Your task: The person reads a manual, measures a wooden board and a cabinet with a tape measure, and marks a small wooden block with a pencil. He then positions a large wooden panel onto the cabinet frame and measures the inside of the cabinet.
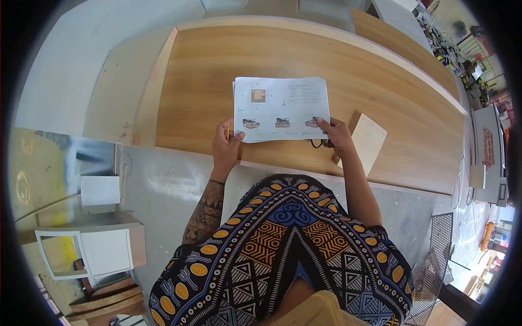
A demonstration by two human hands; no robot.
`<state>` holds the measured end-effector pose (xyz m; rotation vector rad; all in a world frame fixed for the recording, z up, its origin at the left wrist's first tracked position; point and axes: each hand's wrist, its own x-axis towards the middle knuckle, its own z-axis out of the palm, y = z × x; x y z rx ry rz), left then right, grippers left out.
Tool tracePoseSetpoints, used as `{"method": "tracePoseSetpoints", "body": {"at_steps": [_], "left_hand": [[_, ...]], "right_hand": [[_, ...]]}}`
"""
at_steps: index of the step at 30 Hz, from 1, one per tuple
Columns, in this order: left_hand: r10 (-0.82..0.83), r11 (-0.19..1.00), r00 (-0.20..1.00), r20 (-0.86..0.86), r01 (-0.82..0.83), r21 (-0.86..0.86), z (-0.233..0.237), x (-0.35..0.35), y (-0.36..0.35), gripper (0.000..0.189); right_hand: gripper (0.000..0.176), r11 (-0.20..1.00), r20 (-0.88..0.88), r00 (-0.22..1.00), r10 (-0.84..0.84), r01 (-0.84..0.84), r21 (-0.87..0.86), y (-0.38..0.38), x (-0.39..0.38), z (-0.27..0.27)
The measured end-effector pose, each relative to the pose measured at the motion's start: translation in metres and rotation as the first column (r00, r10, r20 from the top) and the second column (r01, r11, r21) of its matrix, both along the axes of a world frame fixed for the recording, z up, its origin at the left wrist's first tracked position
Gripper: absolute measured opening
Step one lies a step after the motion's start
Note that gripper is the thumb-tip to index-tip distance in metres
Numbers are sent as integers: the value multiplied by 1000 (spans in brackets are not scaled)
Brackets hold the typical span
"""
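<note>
A stack of printed sheets (280, 108) with small furniture drawings and text is held up over a wood-toned panel (201, 70). My left hand (227, 142) grips its lower left corner, thumb on top, with a thin yellow pencil-like item (228, 132) between the fingers. At the lower right corner my right hand (336, 135) pinches the sheets, thumb on a drawing. A small dark object with a loop (322, 143) shows just beneath the right side of the sheets; whether that hand holds it is unclear. Right of it, a pale wooden block (367, 142) lies on the panel.
Raised pale edging (261, 22) runs along the panel's far side. A white cabinet frame (87, 251) and curved wooden pieces (106, 299) are on the floor at left. A perforated metal sheet (433, 266) stands at lower right. Tools and clutter (443, 54) line the upper right.
</note>
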<state>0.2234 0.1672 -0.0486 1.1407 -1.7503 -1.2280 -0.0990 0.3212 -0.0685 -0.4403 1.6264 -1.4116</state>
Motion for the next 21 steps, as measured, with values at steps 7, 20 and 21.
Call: {"method": "tracePoseSetpoints", "body": {"at_steps": [7, 20, 21], "left_hand": [[-51, 988, 937, 347, -4, 155, -41, 7, 44, 43], [-83, 781, 996, 18, 54, 622, -69, 8, 50, 27], [-20, 796, 998, -59, 52, 603, -57, 0, 53, 25]], "right_hand": [[30, 971, 125, 987, 100, -125, 204, 71, 7, -33], [25, 961, 50, 997, 50, -62, 270, 94, 20, -74], [23, 965, 31, 999, 10, -18, 262, 95, 19, -72]]}}
